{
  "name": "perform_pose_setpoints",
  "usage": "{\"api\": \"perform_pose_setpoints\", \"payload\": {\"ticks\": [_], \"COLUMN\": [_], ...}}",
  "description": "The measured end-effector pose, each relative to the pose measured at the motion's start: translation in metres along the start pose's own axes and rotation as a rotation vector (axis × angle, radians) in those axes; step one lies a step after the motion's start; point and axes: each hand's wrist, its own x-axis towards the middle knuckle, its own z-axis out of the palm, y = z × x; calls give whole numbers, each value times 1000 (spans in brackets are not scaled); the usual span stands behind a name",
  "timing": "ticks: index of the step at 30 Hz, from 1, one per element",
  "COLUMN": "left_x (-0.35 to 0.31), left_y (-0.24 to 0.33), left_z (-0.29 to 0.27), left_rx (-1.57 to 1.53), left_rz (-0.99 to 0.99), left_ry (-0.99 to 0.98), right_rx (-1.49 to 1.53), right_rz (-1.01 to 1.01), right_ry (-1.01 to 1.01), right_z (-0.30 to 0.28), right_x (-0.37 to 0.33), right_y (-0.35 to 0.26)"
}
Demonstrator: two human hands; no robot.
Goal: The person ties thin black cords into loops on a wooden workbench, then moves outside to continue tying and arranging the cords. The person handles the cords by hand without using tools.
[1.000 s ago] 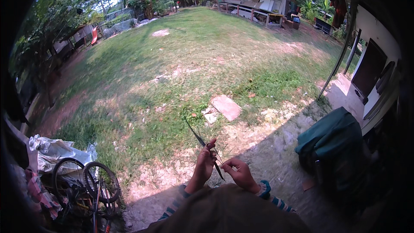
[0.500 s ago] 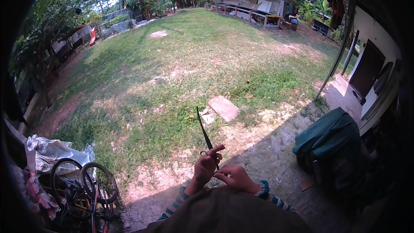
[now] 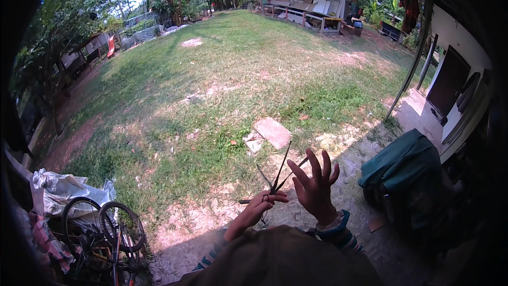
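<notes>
Several thin dark strips (image 3: 281, 170), perhaps leaf or cord, cross and fan out from my left hand (image 3: 255, 209). Its fingers are closed on them where they meet, and a narrow loop hangs below. Beside it, my right hand (image 3: 315, 193) is raised with the fingers spread apart. One strip runs up toward its thumb and index finger; whether it touches them I cannot tell. Both hands are held in front of my dark top, above the pale ground.
Bicycles (image 3: 121, 225) and a whitish plastic sheet (image 3: 67, 186) lie at the lower left. On the right stands a bulky thing under a green cover (image 3: 397, 156). A flat slab (image 3: 273, 132) rests on the grass ahead. A shed (image 3: 304, 6) stands at the back.
My right hand has come away from the left, moved up and right, and spread its fingers. The single upright strip has become several crossing ones, and my left hand has turned more sideways.
</notes>
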Motion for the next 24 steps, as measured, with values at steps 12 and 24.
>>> {"api": "perform_pose_setpoints", "payload": {"ticks": [12,24], "left_x": [0,-2], "left_y": [-7,-60], "left_z": [-8,-21], "left_rx": [18,-408], "left_rz": [-67,-55], "left_ry": [47,125], "right_rx": [450,975], "right_rz": [72,393], "right_ry": [-478,-530], "right_z": [-17,-6], "right_x": [4,-17], "right_y": [37,49]}}
